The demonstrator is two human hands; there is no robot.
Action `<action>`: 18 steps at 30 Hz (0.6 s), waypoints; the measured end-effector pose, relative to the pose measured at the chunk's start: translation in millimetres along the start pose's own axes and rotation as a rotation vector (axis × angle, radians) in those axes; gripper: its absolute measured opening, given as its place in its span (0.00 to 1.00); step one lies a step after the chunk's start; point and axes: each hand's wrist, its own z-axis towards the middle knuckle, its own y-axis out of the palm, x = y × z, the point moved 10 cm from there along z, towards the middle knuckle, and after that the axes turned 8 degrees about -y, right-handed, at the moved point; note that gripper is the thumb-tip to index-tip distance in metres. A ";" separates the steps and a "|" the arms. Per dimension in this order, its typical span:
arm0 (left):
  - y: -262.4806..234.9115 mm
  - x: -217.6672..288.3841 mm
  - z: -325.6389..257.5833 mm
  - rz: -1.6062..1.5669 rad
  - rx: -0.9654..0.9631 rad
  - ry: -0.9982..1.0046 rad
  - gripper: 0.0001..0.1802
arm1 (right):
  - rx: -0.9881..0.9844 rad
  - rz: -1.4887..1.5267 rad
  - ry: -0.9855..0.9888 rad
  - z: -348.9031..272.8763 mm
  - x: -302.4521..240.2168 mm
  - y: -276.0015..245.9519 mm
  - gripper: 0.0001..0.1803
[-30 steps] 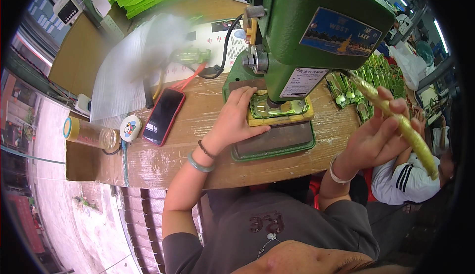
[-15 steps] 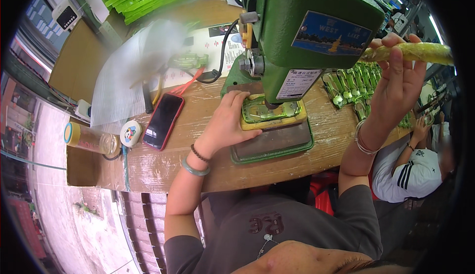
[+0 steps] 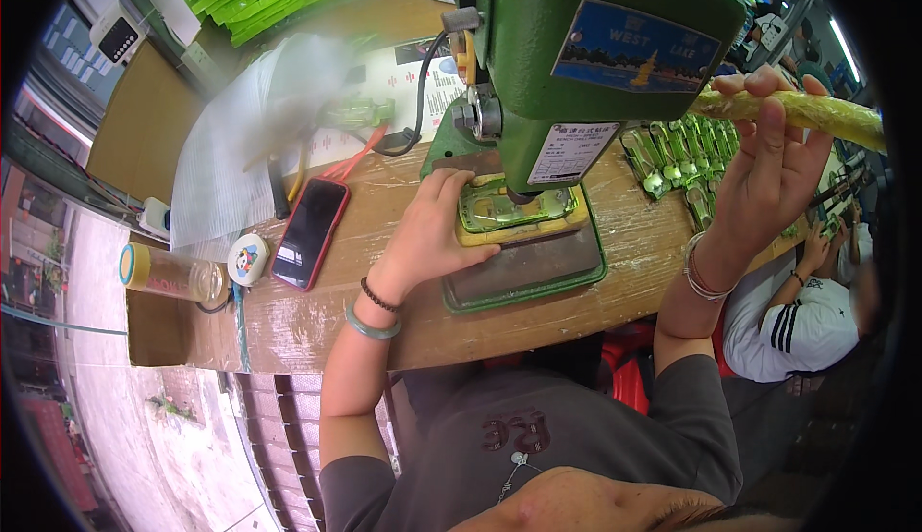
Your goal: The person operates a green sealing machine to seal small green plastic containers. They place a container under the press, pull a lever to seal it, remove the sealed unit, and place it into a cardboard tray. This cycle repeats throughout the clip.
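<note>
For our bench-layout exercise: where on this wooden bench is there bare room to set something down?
Bare wood shows along the near bench edge, between the phone and the left hand. It is crowded right of the green machine, where small green parts lie in rows.

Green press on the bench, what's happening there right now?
A person sits at the green press. The left hand steadies a yellow jig with a metal part on the press base. The right hand grips the yellowish lever. A phone lies on the wooden bench.
</note>
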 end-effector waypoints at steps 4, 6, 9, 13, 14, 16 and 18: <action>0.2 -1.3 0.0 0.008 -0.005 -0.005 0.47 | -0.010 0.015 -0.018 -2.0 -1.7 -0.2 0.20; 1.2 -1.0 1.0 0.003 -0.013 -0.011 0.47 | -0.018 0.032 -0.035 -3.7 -3.4 -1.2 0.20; 3.2 -0.1 3.2 0.003 -0.018 -0.001 0.47 | 0.014 -0.014 -0.062 -16.1 -10.8 -7.2 0.20; 0.7 -4.5 -0.6 0.009 -0.004 -0.011 0.47 | 0.167 -0.010 -0.111 -71.7 -26.8 -10.4 0.24; 1.0 -3.4 0.0 0.006 -0.002 -0.009 0.47 | 0.235 0.019 -0.103 -79.0 -30.8 -12.6 0.25; 1.5 -0.9 0.6 0.002 0.000 -0.009 0.47 | 0.187 -0.034 -0.115 -74.4 -32.3 -10.2 0.26; 3.4 -0.3 0.9 0.006 -0.021 -0.016 0.48 | 0.097 -0.096 -0.178 -56.0 -26.0 -7.5 0.27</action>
